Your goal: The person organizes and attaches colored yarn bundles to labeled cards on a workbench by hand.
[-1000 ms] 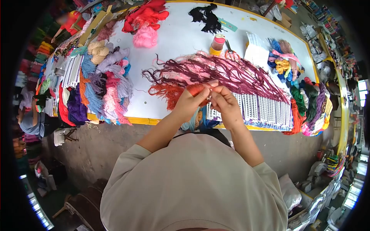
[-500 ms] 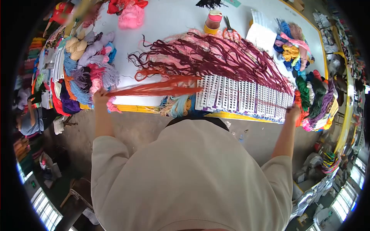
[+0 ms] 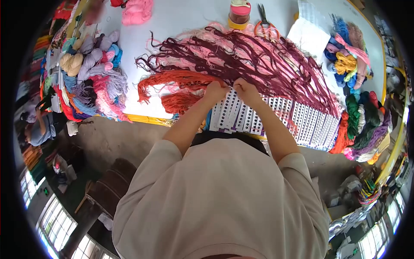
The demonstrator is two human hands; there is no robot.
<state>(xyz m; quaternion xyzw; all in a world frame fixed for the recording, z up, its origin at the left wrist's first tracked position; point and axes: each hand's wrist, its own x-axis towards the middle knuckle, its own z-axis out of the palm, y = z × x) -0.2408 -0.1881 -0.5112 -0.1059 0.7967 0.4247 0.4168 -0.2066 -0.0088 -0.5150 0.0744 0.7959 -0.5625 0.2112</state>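
My left hand (image 3: 217,92) is closed at the top left of a row of white punched cards (image 3: 226,113). A hank of orange-red thread (image 3: 183,79) reaches from the left into its fingers. Close beside it, my right hand (image 3: 247,92) is pinched over the cards' upper edge; what lies between those fingers is too small to make out. Maroon and pink threads (image 3: 228,60) fan out behind the cards. A second orange-red bundle (image 3: 181,102) lies below the hank, left of my left hand.
Black-handled scissors (image 3: 262,19) with orange grips and a pink-lidded jar (image 3: 239,15) stand behind the threads. Coloured yarn skeins (image 3: 92,64) are heaped at left, with more skeins (image 3: 345,62) at right. White paper (image 3: 308,36) lies at the back right. A person (image 3: 41,127) is at far left.
Both hands have come in from far apart to meet at the cards' top left. The orange-red thread, stretched to the left before, now lies on the table left of my left hand.
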